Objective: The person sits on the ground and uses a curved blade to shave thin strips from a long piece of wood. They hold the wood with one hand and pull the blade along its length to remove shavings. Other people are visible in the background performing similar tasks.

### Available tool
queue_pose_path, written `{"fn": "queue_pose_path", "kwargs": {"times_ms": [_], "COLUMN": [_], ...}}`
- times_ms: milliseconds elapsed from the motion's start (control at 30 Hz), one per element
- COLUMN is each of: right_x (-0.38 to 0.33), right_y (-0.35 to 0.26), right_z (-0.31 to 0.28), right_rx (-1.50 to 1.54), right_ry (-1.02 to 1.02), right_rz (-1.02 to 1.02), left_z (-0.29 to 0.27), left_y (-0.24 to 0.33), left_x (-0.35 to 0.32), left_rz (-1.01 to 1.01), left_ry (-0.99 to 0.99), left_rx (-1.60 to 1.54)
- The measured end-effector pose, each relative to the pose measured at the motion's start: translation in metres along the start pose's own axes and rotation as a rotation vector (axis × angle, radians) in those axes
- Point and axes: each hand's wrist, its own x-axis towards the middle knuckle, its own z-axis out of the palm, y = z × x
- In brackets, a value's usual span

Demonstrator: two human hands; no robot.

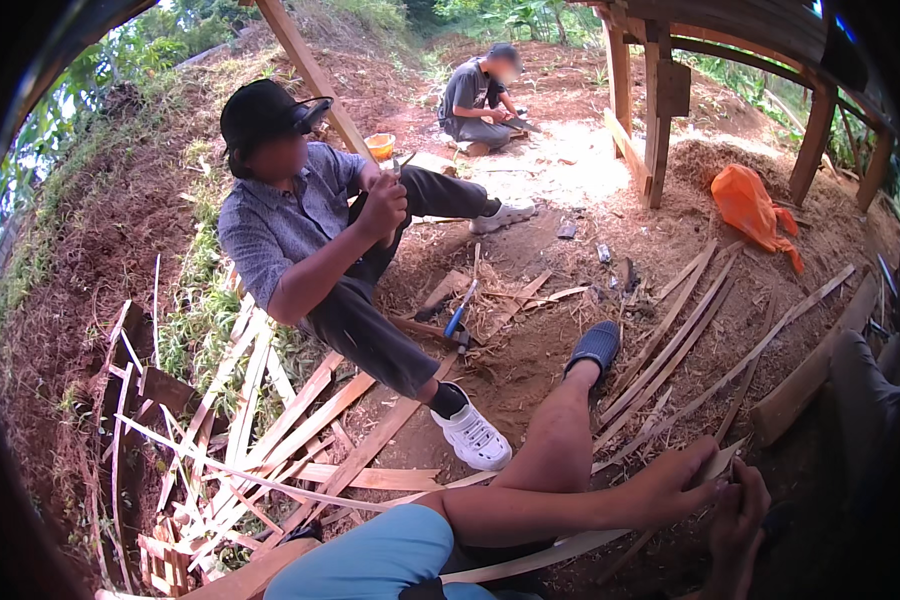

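Pale strip right of the blue clog
My left hand clamps it; my right hand curls beside, grip unclear.

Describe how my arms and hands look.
Your left hand and forearm are bare, without a glove, watch or bracelet in sight. Your right hand looks ungloved too, but shadow hides detail. Light blue cloth, perhaps a sleeve, shows beside the left forearm.
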Motion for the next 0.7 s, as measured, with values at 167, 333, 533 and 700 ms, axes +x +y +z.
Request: {"fn": "queue_pose_path", "kwargs": {"times_ms": [167, 333, 533, 700], "right_x": [0.012, 0.012, 0.013, 0.011], "right_y": [-0.025, -0.030, -0.036, -0.039], "right_z": [0.004, -0.002, -0.004, -0.002], "right_rx": [-0.017, -0.030, -0.107, -0.189], "right_ry": [0.033, 0.032, 0.033, 0.049], "right_rz": [-0.101, -0.097, -0.171, -0.236], "left_z": [-0.001, 0.002, 0.007, 0.003], "left_y": [-0.004, 0.000, -0.004, -0.005], "left_x": [-0.002, 0.000, -0.001, -0.008], "left_rz": [0.029, 0.003, 0.005, -0.029], "left_ry": [0.009, -0.018, -0.015, -0.029], "left_rx": [0.034, 0.016, 0.012, 0.011]}}
